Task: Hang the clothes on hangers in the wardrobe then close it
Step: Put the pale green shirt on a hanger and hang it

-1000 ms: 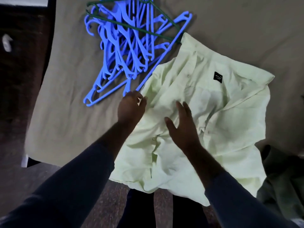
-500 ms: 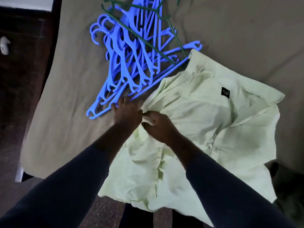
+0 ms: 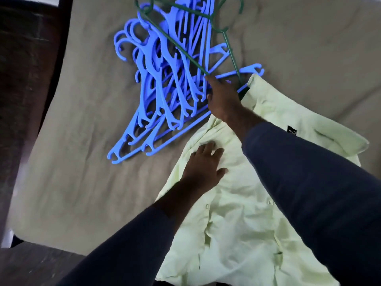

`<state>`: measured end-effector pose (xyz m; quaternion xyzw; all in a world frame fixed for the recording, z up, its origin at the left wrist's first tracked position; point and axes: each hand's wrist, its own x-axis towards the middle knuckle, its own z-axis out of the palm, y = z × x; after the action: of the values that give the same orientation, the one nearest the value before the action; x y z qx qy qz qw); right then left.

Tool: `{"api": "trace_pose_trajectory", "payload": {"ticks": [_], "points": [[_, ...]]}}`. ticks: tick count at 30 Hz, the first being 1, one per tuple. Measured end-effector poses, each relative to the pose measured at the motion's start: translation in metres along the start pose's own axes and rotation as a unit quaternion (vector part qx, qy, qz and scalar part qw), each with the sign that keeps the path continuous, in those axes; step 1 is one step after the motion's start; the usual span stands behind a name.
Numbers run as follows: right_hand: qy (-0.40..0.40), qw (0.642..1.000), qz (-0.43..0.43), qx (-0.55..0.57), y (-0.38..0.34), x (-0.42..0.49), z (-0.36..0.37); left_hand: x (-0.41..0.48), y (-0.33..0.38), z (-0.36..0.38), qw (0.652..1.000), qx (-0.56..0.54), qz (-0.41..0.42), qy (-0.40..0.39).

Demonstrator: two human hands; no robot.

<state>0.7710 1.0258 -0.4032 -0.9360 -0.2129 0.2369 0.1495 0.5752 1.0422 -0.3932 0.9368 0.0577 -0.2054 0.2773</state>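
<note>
A pale green shirt [image 3: 243, 219] lies spread on the beige sheet, its collar at the upper right with a black label [image 3: 291, 131]. My left hand [image 3: 204, 165] rests flat on the shirt's front, fingers straight. My right hand [image 3: 223, 99] reaches over the shirt's edge to a heap of several blue plastic hangers [image 3: 165, 89]. Its index finger touches where a thin green hanger [image 3: 179, 46] crosses the blue ones; the other fingertips are hidden. No hanger is lifted.
The beige sheet [image 3: 82, 172] covers a bed that fills most of the view. Its left edge drops to a dark floor [image 3: 24, 89]. A second green hanger hook [image 3: 237, 9] pokes out at the top of the heap.
My right hand left the shirt's edge and moved up to the hangers. My left hand shifted from the shirt's edge onto its front and flattened. The view moved closer.
</note>
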Motion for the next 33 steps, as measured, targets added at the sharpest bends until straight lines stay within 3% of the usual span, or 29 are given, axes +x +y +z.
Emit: {"api": "trace_pose_trajectory", "payload": {"ticks": [3,5,7,10,15,19,23,27,30,33], "points": [[0.051,0.997,-0.050,-0.011,0.002,0.011,0.001,0.005,-0.008,0.008,1.000,0.017,-0.007,-0.021],[0.113,0.993,-0.009,0.023,-0.010,0.012,-0.007,0.006,-0.010,0.011,1.000,0.004,-0.011,-0.013],[0.147,0.978,0.040,0.143,-0.020,0.014,-0.013,0.007,-0.010,0.013,1.000,-0.004,-0.019,-0.012],[0.176,0.983,-0.002,0.052,-0.029,0.018,-0.028,0.009,-0.011,0.014,1.000,-0.009,-0.024,-0.018],[0.236,0.941,-0.063,0.235,-0.057,0.029,-0.060,0.013,-0.013,0.013,0.999,-0.025,-0.031,-0.015],[0.201,0.960,-0.126,0.146,-0.038,-0.005,-0.067,0.014,-0.008,0.009,0.997,-0.055,-0.048,0.008],[0.178,0.971,-0.149,0.055,0.029,-0.083,-0.045,0.014,-0.005,0.006,0.995,-0.071,-0.061,0.018],[0.224,0.972,-0.050,0.051,0.114,-0.171,-0.028,0.012,-0.004,0.009,0.995,-0.069,-0.066,0.025],[0.275,0.957,0.087,0.032,0.169,-0.241,-0.025,0.007,-0.004,0.013,0.993,-0.073,-0.087,0.045],[0.297,0.930,0.217,0.023,0.202,-0.283,-0.021,0.007,0.003,0.016,0.984,-0.088,-0.101,0.115]]}}
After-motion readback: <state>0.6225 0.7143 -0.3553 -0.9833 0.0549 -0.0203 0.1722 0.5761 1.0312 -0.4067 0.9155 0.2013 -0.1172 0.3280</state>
